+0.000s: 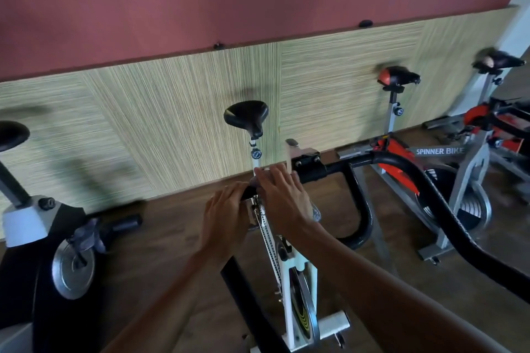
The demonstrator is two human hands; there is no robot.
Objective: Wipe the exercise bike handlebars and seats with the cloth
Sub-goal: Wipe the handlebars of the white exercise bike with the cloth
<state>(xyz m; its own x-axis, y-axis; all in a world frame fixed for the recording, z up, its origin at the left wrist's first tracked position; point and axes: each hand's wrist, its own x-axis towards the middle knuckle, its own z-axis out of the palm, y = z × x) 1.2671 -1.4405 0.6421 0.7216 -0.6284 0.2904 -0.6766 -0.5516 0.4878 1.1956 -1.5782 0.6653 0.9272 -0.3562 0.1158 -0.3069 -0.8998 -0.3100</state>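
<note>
The white exercise bike [289,266] stands right below me, its black seat [246,117] toward the wall. Its black handlebar [401,169] loops out to the right and back toward me. My left hand [226,212] curls over the handlebar left of the stem. My right hand [282,195] lies across the bar beside it with fingers fairly straight, pressing a grey cloth [254,181]. Only a scrap of the cloth shows under the fingertips; the thumb is hidden.
A black bike [34,238] stands at the left with a greyish rag-like thing [86,235] on its handle. Two red and grey spinner bikes [447,157] stand at the right, seats [397,76] raised. A green panelled wall runs behind. The floor is dark wood.
</note>
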